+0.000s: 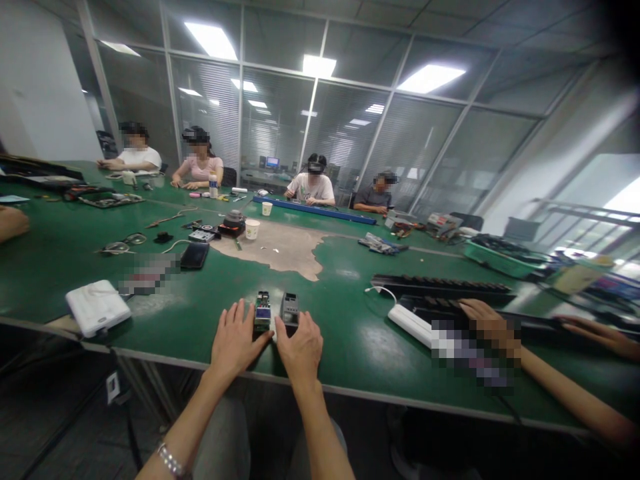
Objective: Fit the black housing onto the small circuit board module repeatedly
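Note:
On the green table in front of me, a small circuit-board module (263, 312) with a blue part stands beside a grey plastic housing (290, 307). My left hand (233, 340) lies with fingers stretched along the left side of the module, its thumb reaching across the near end. My right hand (303, 343) is curled at the near end of the housing, thumb on its left and fingers on its right. The lower part of the housing is hidden behind that hand. A small gap separates the two pieces.
Left are a white box (97, 307), a black phone (195, 255) and glasses (125, 244). Paper cups (253, 229) stand farther back. At right, a co-worker's hand (487, 320) rests by black strips (445, 287) and a white power strip (410, 325). Several people sit across the table.

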### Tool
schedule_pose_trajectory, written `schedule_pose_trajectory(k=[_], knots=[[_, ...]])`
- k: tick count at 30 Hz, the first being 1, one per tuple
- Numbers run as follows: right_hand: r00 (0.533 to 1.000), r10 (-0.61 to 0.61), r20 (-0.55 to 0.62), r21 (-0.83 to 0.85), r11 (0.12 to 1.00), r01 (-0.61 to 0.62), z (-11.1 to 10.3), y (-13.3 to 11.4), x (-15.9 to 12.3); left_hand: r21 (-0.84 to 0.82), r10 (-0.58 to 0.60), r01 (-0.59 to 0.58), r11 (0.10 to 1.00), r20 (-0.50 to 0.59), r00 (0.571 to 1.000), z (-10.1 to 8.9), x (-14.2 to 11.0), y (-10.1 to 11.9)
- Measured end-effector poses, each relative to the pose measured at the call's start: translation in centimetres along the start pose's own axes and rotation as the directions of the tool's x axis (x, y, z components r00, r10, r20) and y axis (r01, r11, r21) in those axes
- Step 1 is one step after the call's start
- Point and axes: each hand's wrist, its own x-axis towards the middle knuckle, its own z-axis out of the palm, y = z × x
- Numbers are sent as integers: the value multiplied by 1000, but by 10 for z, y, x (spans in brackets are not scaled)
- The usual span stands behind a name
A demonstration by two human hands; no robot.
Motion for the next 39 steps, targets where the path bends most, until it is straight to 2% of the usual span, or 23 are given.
schedule_pose_trajectory(k=[7, 16, 19, 24, 29, 39], knots=[[1000, -26, -10, -7, 1000, 26, 0, 5, -2, 3, -6, 6, 1000, -4, 1000, -2, -1, 1], [999, 36, 27, 49, 998, -38, -5, 1, 2, -15, -8, 8, 1000, 9, 1000, -5, 0, 0], [999, 35, -6, 134, 990, -34, -10, -10, 9, -23, -8, 8, 1000, 16, 1000, -5, 0, 0], [999, -41, -31, 210, 977, 47, -16, -40, 20, -13, -7, 7, 1000, 35, 999, -7, -1, 0], [999, -24, 26, 179, 984, 19, -8, -61, 21, -17, 23, -23, 1000, 46, 999, -9, -3, -2], [998, -16, 64, 71, 997, 11, -9, -77, 24, -35, 16, -15, 999, 36, 999, -18, -6, 1]])
